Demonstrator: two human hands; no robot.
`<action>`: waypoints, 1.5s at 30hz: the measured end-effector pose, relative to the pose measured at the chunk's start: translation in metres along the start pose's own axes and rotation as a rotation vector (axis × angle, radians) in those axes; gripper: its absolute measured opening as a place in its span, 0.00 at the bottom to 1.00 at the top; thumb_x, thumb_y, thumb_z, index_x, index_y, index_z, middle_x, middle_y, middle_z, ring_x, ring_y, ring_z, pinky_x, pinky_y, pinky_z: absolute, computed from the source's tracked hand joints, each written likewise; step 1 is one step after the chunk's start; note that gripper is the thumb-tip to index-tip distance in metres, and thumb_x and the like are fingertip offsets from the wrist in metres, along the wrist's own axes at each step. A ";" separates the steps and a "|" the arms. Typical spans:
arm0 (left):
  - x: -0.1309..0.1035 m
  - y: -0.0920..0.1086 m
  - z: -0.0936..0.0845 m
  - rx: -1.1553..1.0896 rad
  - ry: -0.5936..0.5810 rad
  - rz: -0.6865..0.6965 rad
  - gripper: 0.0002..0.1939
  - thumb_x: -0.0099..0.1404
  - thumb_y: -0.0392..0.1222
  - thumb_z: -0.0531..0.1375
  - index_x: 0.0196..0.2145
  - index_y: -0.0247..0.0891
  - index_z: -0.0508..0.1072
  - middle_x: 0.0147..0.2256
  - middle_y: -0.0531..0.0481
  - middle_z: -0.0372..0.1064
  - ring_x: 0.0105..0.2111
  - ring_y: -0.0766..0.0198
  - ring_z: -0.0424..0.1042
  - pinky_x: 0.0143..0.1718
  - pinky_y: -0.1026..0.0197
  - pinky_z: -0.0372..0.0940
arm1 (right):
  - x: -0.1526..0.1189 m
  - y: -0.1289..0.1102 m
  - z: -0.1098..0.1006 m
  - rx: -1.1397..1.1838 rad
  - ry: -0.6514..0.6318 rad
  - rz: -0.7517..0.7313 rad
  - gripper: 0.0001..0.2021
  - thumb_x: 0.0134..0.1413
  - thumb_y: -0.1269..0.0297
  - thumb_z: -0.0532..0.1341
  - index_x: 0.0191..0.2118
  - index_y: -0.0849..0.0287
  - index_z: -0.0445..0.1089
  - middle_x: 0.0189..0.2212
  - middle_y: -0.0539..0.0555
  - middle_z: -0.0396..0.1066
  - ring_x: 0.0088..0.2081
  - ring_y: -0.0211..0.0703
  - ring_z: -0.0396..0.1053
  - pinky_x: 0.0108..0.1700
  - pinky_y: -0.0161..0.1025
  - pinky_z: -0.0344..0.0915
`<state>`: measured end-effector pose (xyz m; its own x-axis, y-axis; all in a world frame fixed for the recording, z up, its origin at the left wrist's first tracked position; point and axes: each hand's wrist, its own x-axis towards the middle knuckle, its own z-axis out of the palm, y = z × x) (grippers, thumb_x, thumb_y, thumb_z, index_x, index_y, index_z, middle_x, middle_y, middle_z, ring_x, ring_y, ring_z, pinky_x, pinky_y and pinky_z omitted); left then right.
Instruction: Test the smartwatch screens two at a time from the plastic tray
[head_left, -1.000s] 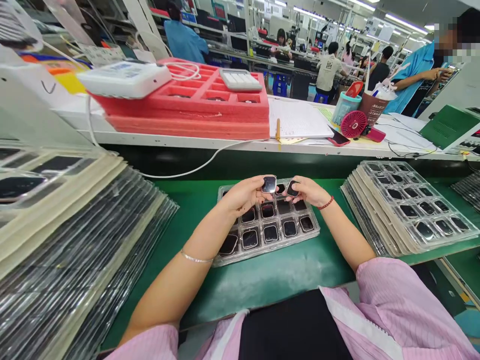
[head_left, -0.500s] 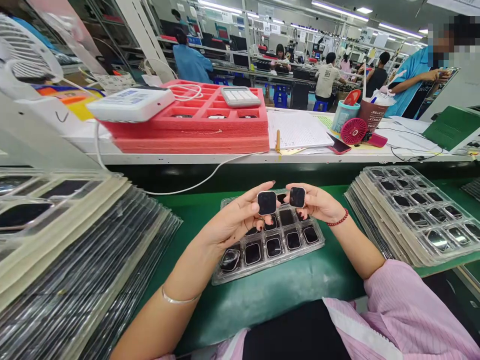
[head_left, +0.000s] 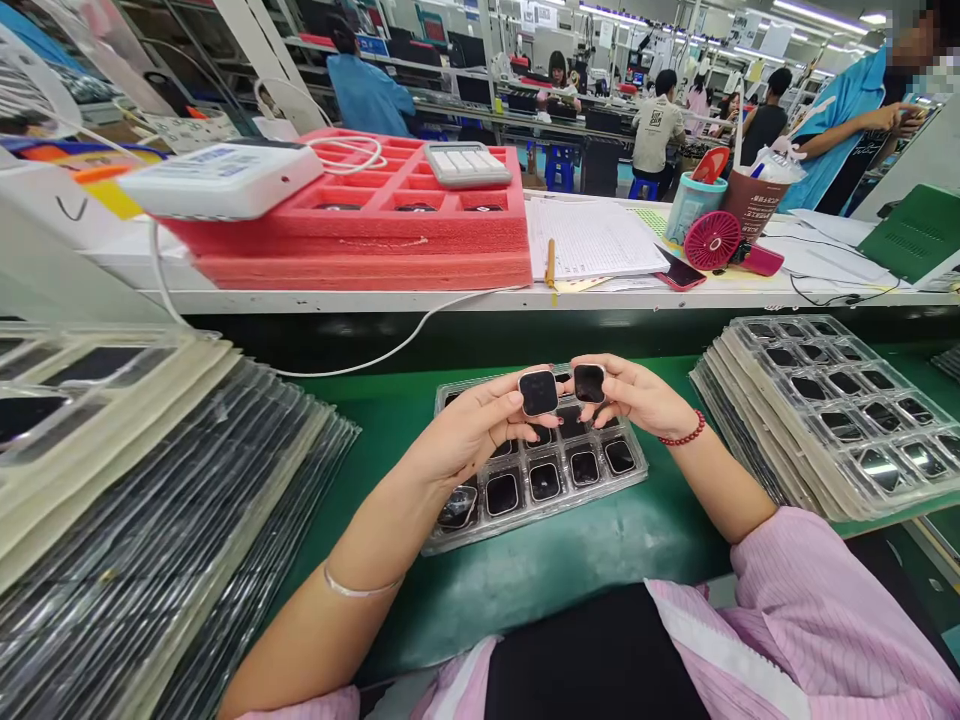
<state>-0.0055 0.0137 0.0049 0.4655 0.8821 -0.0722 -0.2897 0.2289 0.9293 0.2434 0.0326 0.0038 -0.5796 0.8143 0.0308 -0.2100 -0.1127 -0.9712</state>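
Observation:
My left hand [head_left: 480, 425] pinches a square smartwatch body [head_left: 538, 392] with rounded corners, its dark screen facing me. Between the fingers of my right hand [head_left: 637, 395] is a second, similar smartwatch body [head_left: 589, 383], slightly turned. The two are held side by side, a small gap apart, above a clear plastic tray [head_left: 525, 515]. In the tray's pockets lie several more dark-faced watch bodies, such as one watch body [head_left: 544, 482] in the front row. My hands hide part of the tray's back rows.
Tall stacks of trays stand on the left [head_left: 187, 520] and on the right [head_left: 847, 400]. Behind, a white shelf [head_left: 375, 300] carries red foam [head_left: 360, 265], a white box [head_left: 225, 178], papers [head_left: 592, 240], a phone [head_left: 681, 270], cups and a pink fan [head_left: 711, 240]. Several people are farther back.
The two watch bodies have come slightly closer together and tilted a little in my fingers. The camera view has shifted slightly. Both hands keep their hold.

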 end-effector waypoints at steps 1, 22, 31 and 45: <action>0.000 0.000 0.000 -0.003 0.003 -0.007 0.26 0.62 0.47 0.69 0.56 0.37 0.74 0.50 0.39 0.76 0.38 0.57 0.79 0.32 0.65 0.71 | -0.001 0.000 0.000 -0.007 0.000 0.002 0.26 0.55 0.52 0.69 0.56 0.55 0.67 0.48 0.57 0.75 0.37 0.40 0.78 0.37 0.34 0.78; 0.006 -0.013 0.004 0.094 -0.020 0.030 0.27 0.62 0.49 0.68 0.56 0.38 0.73 0.45 0.42 0.76 0.38 0.58 0.77 0.35 0.61 0.70 | -0.008 0.009 0.000 -0.219 -0.013 -0.160 0.23 0.60 0.67 0.62 0.60 0.57 0.62 0.53 0.59 0.73 0.39 0.37 0.76 0.40 0.35 0.76; 0.009 -0.012 0.011 0.332 0.047 0.082 0.25 0.56 0.40 0.62 0.52 0.35 0.71 0.46 0.42 0.76 0.37 0.57 0.78 0.35 0.59 0.68 | -0.001 0.026 0.001 -0.325 0.046 -0.213 0.19 0.58 0.70 0.60 0.56 0.58 0.65 0.46 0.57 0.76 0.33 0.34 0.75 0.32 0.31 0.73; 0.003 -0.009 0.013 0.371 0.078 0.097 0.20 0.58 0.50 0.65 0.45 0.37 0.74 0.39 0.45 0.77 0.33 0.55 0.79 0.30 0.59 0.69 | -0.003 0.024 0.007 -0.330 0.112 -0.224 0.16 0.57 0.61 0.63 0.49 0.60 0.69 0.40 0.56 0.77 0.27 0.34 0.72 0.28 0.32 0.68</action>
<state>0.0096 0.0089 0.0011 0.3819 0.9242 0.0082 -0.0002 -0.0088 1.0000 0.2349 0.0236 -0.0178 -0.4555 0.8567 0.2420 -0.0471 0.2482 -0.9676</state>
